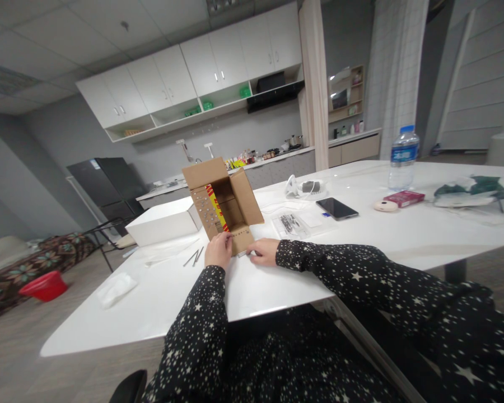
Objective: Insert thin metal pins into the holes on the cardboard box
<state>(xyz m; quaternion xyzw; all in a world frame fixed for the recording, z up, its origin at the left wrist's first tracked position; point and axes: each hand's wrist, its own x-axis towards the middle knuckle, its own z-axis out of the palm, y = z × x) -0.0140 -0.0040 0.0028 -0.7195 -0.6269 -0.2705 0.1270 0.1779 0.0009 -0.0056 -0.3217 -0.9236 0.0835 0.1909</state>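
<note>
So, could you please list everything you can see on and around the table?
cardboard box: one, brown, open, table centre
white box: one, left of it
metal rods: a few, grey, by left hand
phone: one, black, right of centre
water bottle: one, clear, far right
red packet: one, near bottle
table: one, white
red basin: one, floor left
left hand: touching box flap
right hand: at box base

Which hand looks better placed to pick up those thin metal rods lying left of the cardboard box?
Probably the left hand: it is at the cardboard box, nearer the rods. The right hand rests farther right.
</note>
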